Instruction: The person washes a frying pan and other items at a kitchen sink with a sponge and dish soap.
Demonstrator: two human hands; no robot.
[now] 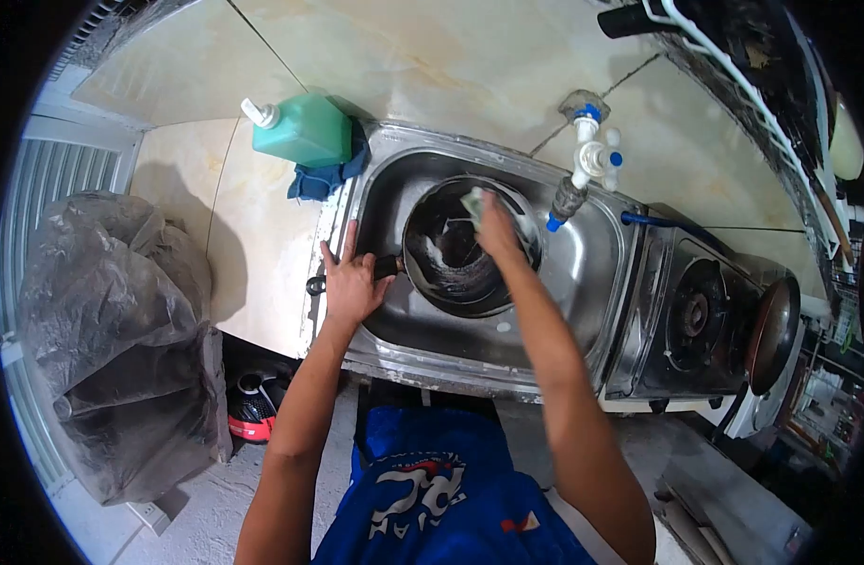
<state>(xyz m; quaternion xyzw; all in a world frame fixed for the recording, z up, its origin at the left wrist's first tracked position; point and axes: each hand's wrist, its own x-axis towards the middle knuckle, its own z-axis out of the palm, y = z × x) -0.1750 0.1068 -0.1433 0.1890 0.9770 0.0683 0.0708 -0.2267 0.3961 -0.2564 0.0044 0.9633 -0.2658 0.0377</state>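
Note:
A dark round pan [460, 282] with soapy streaks inside rests in the steel sink [583, 292]. Its black handle [387, 267] points left over the sink's edge. My left hand [352, 282] lies on that handle, two fingers stretched out toward the far side and the thumb near the handle. Inside the pan, at its far right, my right hand [492, 224] is closed round a small pale scrubbing pad [472, 201], partly hidden by the fingers and slightly blurred.
A green soap bottle [305, 129] stands on a blue cloth [324, 175] behind the sink's left corner. The white tap [587, 160] reaches over the sink. Rightward are a gas stove [693, 315] and a leaning pan lid [772, 334]. Plastic-covered things [112, 320] stand far left.

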